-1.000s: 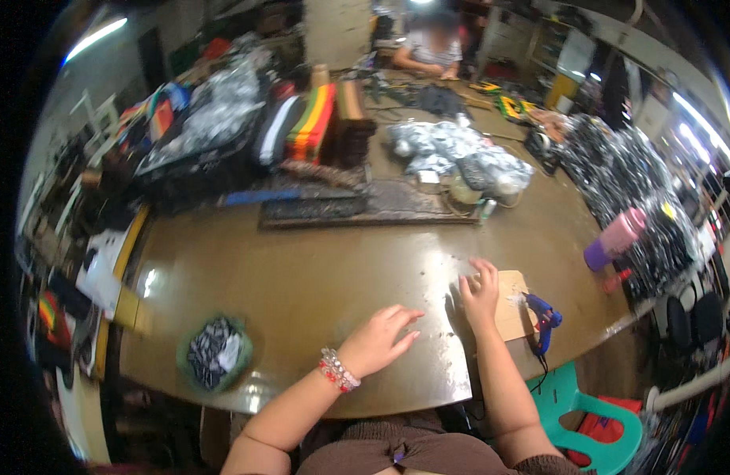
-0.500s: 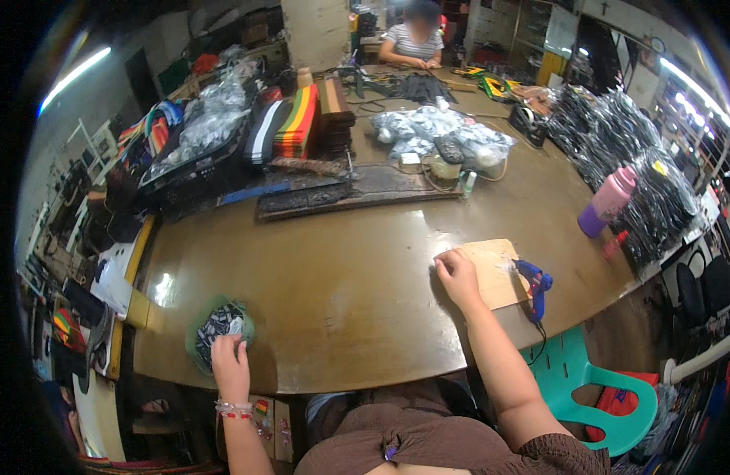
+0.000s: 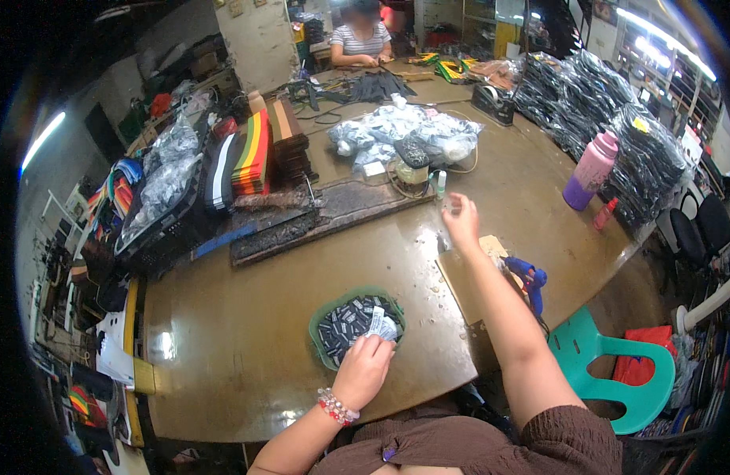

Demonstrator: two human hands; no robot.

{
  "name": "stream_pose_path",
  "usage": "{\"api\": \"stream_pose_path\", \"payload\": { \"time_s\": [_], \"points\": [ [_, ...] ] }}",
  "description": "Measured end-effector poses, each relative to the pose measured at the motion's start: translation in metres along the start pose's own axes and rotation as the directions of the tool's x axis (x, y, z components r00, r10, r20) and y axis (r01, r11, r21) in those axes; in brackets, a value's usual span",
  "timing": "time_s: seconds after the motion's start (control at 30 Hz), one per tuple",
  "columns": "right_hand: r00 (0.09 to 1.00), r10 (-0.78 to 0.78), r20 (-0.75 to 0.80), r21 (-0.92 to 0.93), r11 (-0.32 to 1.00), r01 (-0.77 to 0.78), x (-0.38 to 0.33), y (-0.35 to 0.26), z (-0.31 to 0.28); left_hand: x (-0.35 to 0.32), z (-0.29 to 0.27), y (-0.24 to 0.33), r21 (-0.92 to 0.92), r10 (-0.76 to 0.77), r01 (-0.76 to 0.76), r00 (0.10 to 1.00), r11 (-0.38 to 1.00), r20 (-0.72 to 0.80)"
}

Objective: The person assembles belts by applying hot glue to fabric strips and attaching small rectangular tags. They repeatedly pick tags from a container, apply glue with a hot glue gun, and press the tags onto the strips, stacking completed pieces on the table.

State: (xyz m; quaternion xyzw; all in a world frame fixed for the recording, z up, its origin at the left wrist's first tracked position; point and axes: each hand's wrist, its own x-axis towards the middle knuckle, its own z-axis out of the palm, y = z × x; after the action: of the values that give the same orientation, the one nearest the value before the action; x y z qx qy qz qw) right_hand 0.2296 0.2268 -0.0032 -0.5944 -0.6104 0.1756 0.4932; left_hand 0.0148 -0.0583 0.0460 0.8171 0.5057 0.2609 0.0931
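My left hand (image 3: 363,370) is closed at the near rim of a green plastic basket (image 3: 317,346). Inside lie many small dark pieces with pale markings (image 3: 345,323), plus a crumpled clear plastic bag with a white label (image 3: 378,321) beside my fingertips. Over the table's middle right, my right hand (image 3: 461,225) has curved fingers held apart, with nothing visible in them. Just beyond it stands a small white-and-green bottle (image 3: 442,184). Under my right forearm lies a tan board (image 3: 458,286), partly hidden, and a blue glue gun (image 3: 531,281) rests at its right side.
A long dark board (image 3: 341,207) crosses the table beyond the basket. Plastic-wrapped bundles (image 3: 571,107) line the right, near a pink-purple bottle (image 3: 591,170). Striped straps (image 3: 252,154) and a black crate (image 3: 163,214) occupy the left. A person (image 3: 360,39) sits opposite; a green chair (image 3: 610,372) stands right.
The green basket has moved right, to the table's near middle, with my left hand at it. My right hand has left the tan board and reached farther forward. The view has shifted.
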Motion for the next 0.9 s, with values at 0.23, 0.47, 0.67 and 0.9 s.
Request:
{"api": "stream_pose_path", "payload": {
  "time_s": [0.23, 0.47, 0.67, 0.9],
  "points": [
    [0.985, -0.171, -0.017, -0.143, 0.976, 0.167, 0.056, 0.028, 0.036, -0.003, -0.028, -0.011, -0.475, -0.233, 0.174, 0.970, 0.863, -0.066],
    [0.946, -0.025, -0.323, -0.227, 0.972, -0.052, 0.103, 0.043, 0.008, -0.024, -0.041, -0.069, -0.373, -0.469, 0.292, 0.649, 0.881, -0.599],
    [0.939, 0.187, -0.289, -0.265, 0.927, -0.267, 0.107, 0.064, 0.002, -0.043, -0.018, -0.103, -0.496, -0.577, 0.316, 0.590, 0.809, -0.565],
    [0.696, 0.085, -0.713, -0.111, 0.967, -0.231, 0.084, 0.033, 0.024, -0.043, -0.024, -0.126, -0.706, -0.678, 0.226, 0.571, 0.671, -0.462]
  ]
}}
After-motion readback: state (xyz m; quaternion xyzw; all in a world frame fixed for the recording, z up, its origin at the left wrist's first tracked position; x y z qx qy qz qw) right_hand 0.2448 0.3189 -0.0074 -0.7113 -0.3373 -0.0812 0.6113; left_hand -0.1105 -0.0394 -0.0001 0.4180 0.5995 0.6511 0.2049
